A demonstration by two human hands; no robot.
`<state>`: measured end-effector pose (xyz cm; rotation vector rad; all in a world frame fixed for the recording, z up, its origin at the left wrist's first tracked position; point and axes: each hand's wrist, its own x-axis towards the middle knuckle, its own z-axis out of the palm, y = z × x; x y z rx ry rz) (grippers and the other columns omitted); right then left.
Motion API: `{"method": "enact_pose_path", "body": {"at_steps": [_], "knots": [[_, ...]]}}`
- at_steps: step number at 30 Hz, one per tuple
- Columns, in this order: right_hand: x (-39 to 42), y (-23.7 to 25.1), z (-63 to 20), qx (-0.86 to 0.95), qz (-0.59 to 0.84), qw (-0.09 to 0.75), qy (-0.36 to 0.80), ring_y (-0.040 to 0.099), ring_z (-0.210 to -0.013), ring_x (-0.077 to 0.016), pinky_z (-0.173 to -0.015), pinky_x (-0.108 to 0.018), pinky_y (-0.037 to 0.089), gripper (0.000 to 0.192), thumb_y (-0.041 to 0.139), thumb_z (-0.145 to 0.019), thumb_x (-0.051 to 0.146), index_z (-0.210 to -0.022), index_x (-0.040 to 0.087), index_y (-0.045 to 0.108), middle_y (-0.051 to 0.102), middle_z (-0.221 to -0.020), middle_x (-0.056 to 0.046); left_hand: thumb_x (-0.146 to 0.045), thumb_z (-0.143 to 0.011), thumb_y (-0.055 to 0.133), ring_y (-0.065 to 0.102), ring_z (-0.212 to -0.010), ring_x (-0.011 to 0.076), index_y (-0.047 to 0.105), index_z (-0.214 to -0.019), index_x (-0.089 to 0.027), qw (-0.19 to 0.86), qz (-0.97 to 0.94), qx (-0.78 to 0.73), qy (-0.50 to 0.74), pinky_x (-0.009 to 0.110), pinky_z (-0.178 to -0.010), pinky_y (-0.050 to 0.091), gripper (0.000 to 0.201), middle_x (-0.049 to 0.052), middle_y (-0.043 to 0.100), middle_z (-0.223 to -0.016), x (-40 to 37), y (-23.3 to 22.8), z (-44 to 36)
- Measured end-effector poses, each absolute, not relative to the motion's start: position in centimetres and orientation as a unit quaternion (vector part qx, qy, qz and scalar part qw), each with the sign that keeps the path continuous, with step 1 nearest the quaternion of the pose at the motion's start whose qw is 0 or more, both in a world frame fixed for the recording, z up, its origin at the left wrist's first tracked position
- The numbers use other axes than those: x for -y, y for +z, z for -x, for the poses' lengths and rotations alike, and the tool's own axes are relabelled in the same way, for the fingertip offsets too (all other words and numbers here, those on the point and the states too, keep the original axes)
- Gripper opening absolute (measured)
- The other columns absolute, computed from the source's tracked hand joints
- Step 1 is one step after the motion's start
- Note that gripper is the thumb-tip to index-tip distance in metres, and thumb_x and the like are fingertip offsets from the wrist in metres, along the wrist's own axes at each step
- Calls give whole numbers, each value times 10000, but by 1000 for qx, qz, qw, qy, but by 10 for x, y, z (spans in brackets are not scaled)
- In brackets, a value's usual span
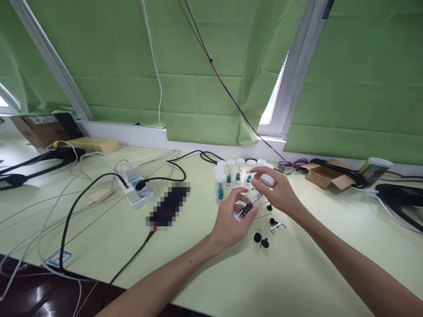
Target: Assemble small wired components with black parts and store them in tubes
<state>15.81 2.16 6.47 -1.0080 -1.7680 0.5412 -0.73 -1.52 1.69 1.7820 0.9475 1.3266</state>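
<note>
Fingers [261, 174] curled round clear vial [262, 185]

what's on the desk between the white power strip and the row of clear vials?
Head view: between the white power strip and the clear vials lies a dark, blurred-out object with black cable looping above it. Otherwise bare desk.

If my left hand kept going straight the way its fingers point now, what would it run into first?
Probably the small vial that the right hand holds: the left hand points up and right, straight at it. Beyond stands the row of capped vials, though depth is hard to judge.
</note>
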Motion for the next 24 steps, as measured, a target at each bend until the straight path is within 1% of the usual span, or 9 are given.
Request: {"method": "enact_pose_path", "body": {"at_steps": [3, 5, 7, 9, 11, 14, 18, 24], "knots": [[-20, 64, -160, 743, 382, 504, 217, 563, -642, -157, -558, -272, 479, 283, 645, -821, 384, -1068, 245, 641, 615, -815, -19, -318, -849, 612, 603, -756, 139, 475, -1156, -219, 375, -694, -339, 513, 251, -630, 472, 351, 39, 603, -918, 17, 20, 9], [-19, 62, -160, 743, 376, 518, 197, 559, -631, -158, -565, -278, 474, 230, 647, -814, 362, -1009, 239, 646, 610, -776, -12, -309, -854, 608, 615, -831, 162, 476, -1147, -224, 399, -693, -322, 507, 254, -637, 471, 333, 44, 604, -924, 17, 22, 10], [-18, 60, -158, 735, 383, 530, 177, 545, -603, -153, -555, -278, 456, 147, 638, -814, 346, -895, 224, 638, 607, -742, -10, -309, -863, 600, 620, -882, 178, 473, -1150, -228, 421, -688, -311, 503, 251, -631, 466, 324, 43, 601, -913, 17, 22, 11], [-16, 57, -156, 727, 393, 538, 164, 523, -578, -147, -536, -275, 431, 122, 621, -819, 334, -796, 215, 601, 593, -699, -6, -312, -869, 594, 622, -870, 176, 473, -1153, -226, 430, -683, -307, 504, 245, -611, 458, 321, 42, 593, -903, 17, 21, 11], [-15, 55, -154, 722, 401, 543, 151, 480, -537, -136, -508, -268, 399, 148, 600, -828, 332, -744, 215, 567, 550, -632, 9, -320, -869, 594, 620, -827, 164, 477, -1150, -219, 432, -682, -308, 503, 238, -591, 450, 321, 46, 589, -910, 17, 18, 10], [-13, 53, -152, 711, 412, 553, 134, 402, -481, -122, -466, -259, 348, 187, 571, -841, 343, -707, 218, 528, 464, -551, 33, -332, -872, 592, 607, -764, 142, 479, -1157, -215, 428, -689, -310, 496, 228, -568, 437, 329, 48, 592, -913, 17, 14, 9], [-12, 50, -151, 704, 414, 563, 128, 351, -453, -115, -439, -251, 310, 209, 549, -843, 335, -675, 223, 493, 402, -507, 47, -338, -874, 590, 592, -725, 127, 484, -1166, -213, 419, -698, -313, 489, 220, -547, 421, 335, 48, 596, -907, 17, 11, 8], [-13, 48, -151, 706, 404, 567, 131, 321, -447, -108, -433, -241, 294, 218, 533, -842, 299, -648, 220, 472, 364, -484, 56, -326, -870, 588, 597, -781, 149, 489, -1154, -203, 413, -702, -308, 492, 223, -573, 439, 326, 49, 585, -892, 17, 11, 8]]}}
